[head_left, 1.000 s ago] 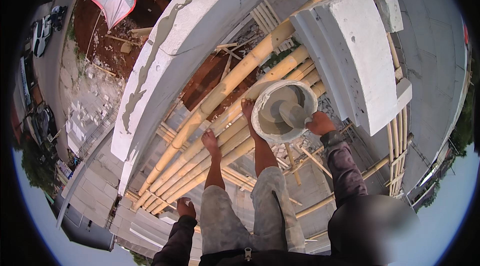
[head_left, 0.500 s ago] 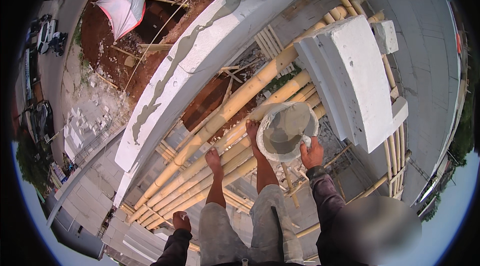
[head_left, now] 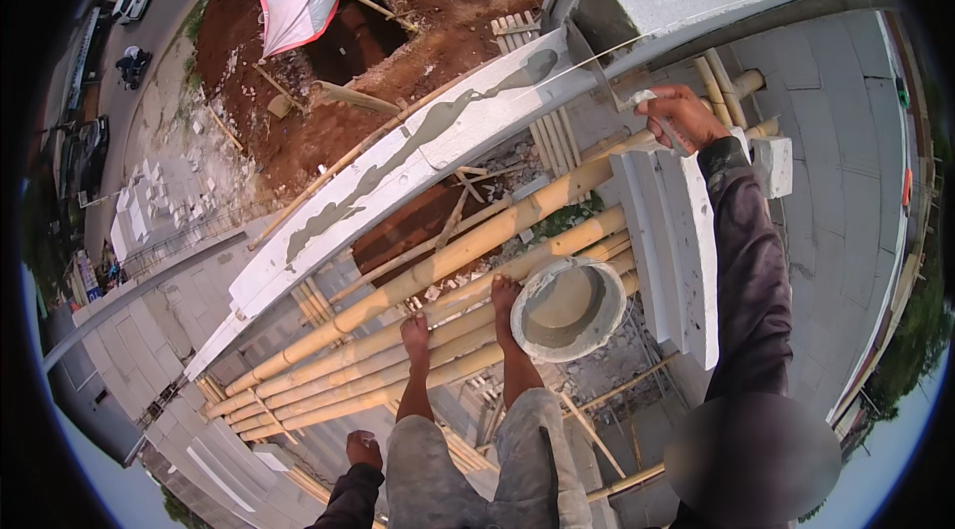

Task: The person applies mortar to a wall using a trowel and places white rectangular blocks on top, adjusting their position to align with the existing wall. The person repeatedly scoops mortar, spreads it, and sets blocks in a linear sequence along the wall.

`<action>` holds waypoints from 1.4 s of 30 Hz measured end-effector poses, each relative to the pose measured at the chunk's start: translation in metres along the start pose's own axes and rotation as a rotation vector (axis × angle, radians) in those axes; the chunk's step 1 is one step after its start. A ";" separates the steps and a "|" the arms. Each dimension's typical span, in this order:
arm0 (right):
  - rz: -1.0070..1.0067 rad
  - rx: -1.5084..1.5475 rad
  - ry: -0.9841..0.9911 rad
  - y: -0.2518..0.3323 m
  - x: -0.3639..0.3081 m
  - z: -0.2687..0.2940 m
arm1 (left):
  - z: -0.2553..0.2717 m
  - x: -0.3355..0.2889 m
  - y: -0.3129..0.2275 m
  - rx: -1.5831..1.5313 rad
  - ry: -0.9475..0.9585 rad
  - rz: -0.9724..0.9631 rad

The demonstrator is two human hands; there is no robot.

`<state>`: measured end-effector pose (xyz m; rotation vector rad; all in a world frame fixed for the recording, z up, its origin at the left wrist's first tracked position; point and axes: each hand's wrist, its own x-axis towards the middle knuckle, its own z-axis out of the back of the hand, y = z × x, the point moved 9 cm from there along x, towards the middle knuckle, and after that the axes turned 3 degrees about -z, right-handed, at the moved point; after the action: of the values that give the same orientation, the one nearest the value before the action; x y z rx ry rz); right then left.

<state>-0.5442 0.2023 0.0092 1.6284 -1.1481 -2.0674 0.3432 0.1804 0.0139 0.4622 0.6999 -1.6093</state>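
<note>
Steel trowel (head_left: 597, 66) | right hand (head_left: 679, 116) fingers clenched round handle | blade on mortar (head_left: 438, 121)

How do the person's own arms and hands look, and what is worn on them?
Both arms are covered by long, dark sleeves that reach the wrists. The right sleeve looks dark purplish-grey and is creased along the forearm. The left sleeve is dark too, and only its lower end shows. The left hand and right hand are bare: no gloves. No watch or ring is visible.
</note>
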 end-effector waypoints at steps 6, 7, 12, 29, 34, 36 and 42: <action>0.133 0.033 0.222 0.095 -0.058 0.033 | -0.012 -0.008 -0.009 -0.022 0.025 0.054; 0.150 0.055 0.265 0.104 -0.068 0.033 | -0.013 -0.006 -0.010 -0.017 0.032 0.067; 0.010 -0.050 0.231 0.057 -0.102 0.016 | -0.017 0.022 -0.031 0.030 0.028 -0.029; -0.731 -0.411 -0.398 -0.431 -0.157 -0.261 | -0.002 0.123 -0.187 0.106 0.148 -0.502; -0.218 0.040 -1.189 -0.390 -0.244 -0.167 | -0.075 0.164 -0.365 0.117 0.274 -0.690; -0.196 -0.051 -1.548 -0.405 -0.324 -0.097 | -0.116 0.168 -0.479 0.064 0.275 -0.920; -0.402 0.808 -1.660 -0.587 -0.428 0.042 | -0.219 0.167 -0.792 -0.234 0.304 -1.193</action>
<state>-0.2920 0.8741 -0.1125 -0.3169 -2.3747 -3.4955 -0.4819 0.2489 -0.1156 0.0743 1.5547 -2.5249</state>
